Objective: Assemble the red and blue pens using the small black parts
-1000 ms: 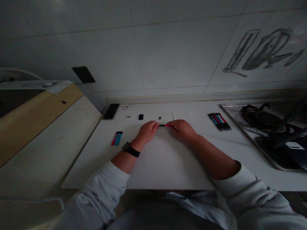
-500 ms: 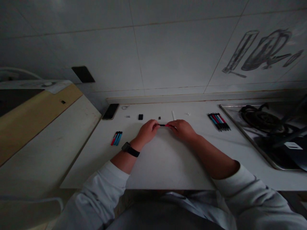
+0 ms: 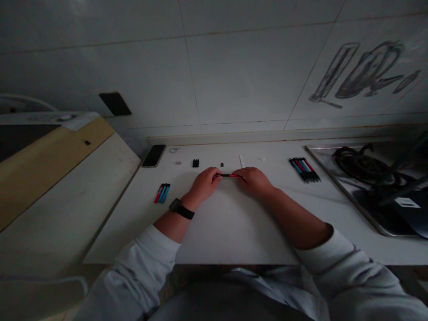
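Note:
Between my hands a black and red pen (image 3: 227, 175) lies level, just above or on the white table. My left hand (image 3: 206, 182) is closed on its black end, and my right hand (image 3: 253, 179) pinches its red end; the fingers hide both tips. Beyond the hands sit small black parts (image 3: 195, 163), a tiny dark piece (image 3: 222, 165), several small springs (image 3: 178, 162), thin white sticks (image 3: 241, 161) and tiny white bits (image 3: 261, 159). Left of my left hand are red and blue pen barrels (image 3: 162, 193).
Several assembled pens (image 3: 305, 170) lie in a row at the right, beside a gas stove (image 3: 368, 178) with a metal edge. A phone (image 3: 154, 156) and a ring-like item (image 3: 174, 150) rest at the back left. A tiled wall (image 3: 240, 80) rises behind the table.
Almost nothing differs. Both hands keep their hold on the pen, and the view has shifted very slightly.

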The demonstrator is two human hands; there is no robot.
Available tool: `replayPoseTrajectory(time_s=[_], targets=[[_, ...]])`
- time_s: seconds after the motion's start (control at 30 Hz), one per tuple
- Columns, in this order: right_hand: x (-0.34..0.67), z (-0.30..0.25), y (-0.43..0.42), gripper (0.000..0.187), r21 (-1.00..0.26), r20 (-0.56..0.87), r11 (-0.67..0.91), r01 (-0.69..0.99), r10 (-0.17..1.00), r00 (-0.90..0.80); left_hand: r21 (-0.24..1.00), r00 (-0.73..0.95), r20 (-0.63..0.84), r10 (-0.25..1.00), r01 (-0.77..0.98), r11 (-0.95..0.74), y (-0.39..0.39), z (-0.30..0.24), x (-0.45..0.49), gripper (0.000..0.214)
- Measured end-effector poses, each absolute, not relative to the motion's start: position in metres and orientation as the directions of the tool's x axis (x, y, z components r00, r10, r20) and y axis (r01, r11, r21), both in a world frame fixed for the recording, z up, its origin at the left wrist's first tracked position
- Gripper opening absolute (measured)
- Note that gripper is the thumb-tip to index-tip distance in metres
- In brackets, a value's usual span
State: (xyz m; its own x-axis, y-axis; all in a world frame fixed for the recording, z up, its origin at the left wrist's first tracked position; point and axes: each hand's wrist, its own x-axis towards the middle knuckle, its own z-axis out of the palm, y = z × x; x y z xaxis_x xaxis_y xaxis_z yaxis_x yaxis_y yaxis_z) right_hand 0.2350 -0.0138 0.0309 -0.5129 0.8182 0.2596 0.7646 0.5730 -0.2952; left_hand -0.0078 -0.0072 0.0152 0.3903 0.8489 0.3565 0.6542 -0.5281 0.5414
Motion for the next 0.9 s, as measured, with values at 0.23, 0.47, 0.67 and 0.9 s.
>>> replayPoseTrajectory(time_s=[0.23, 0.47, 0.67, 0.9], targets=[[0.2351, 0.0296, -0.0129, 0.03, -0.299, 0.286, 0.598, 0.744, 0.799, -0.528, 0.564, 0.355, 0.279, 0.892, 0.691, -0.452, -0.0073, 0.0164, -0.0081, 0.041], [0.2351, 0.0301, -0.0128, 0.031, -0.304, 0.26, 0.583, 0.754, 0.812, -0.522, 0.549, 0.381, 0.37, 0.848, 0.647, -0.53, -0.0072, 0.016, -0.0074, 0.013], [0.2358, 0.0296, -0.0132, 0.029, -0.313, 0.321, 0.613, 0.726, 0.787, -0.526, 0.569, 0.369, 0.329, 0.869, 0.657, -0.494, -0.008, 0.0165, -0.0081, 0.035], [0.2357, 0.0289, -0.0119, 0.031, -0.282, 0.289, 0.599, 0.75, 0.798, -0.529, 0.507, 0.393, 0.313, 0.864, 0.7, -0.503, -0.0068, 0.018, -0.0072, 0.036]])
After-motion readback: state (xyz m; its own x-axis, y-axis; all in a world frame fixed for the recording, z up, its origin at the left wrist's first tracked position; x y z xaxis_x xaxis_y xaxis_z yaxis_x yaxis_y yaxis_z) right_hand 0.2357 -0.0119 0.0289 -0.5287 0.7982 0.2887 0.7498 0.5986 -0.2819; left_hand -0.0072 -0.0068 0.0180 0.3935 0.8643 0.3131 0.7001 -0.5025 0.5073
